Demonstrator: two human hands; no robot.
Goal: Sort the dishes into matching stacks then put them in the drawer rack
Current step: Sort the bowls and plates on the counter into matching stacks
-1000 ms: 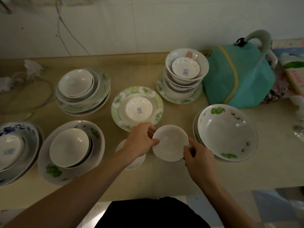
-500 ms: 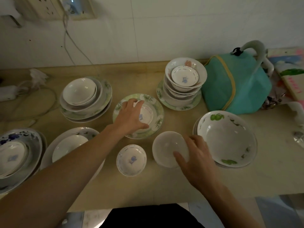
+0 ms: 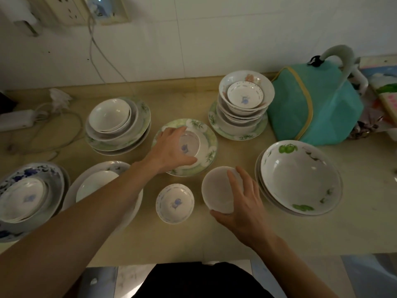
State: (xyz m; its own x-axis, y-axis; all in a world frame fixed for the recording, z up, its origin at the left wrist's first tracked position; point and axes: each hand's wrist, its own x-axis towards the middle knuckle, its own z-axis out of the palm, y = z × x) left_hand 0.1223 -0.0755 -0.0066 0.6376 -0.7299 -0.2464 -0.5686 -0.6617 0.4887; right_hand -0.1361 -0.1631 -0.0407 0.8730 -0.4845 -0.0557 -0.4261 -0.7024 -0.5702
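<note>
My left hand (image 3: 171,150) grips a small blue-patterned bowl (image 3: 191,145) that sits on a green-rimmed plate (image 3: 209,136) in the middle of the counter. My right hand (image 3: 243,198) holds a plain white bowl (image 3: 217,190) by its rim, thumb at the near edge, fingers over the far side. A second small blue-patterned bowl (image 3: 175,203) stands free on the counter between my arms.
Stacks ring the counter: white bowls on green plates (image 3: 117,125) at back left, a tall bowl stack (image 3: 245,97) at back right, large green-fruit bowls (image 3: 300,178) at right, a white oval dish (image 3: 101,183) and blue-flowered dishes (image 3: 28,190) at left. A teal bag (image 3: 318,106) stands behind; cables lie far left.
My left hand left the near small bowl, reached forward to the green-rimmed plate and closed round the small bowl there. My right hand shifted its hold on the plain white bowl.
</note>
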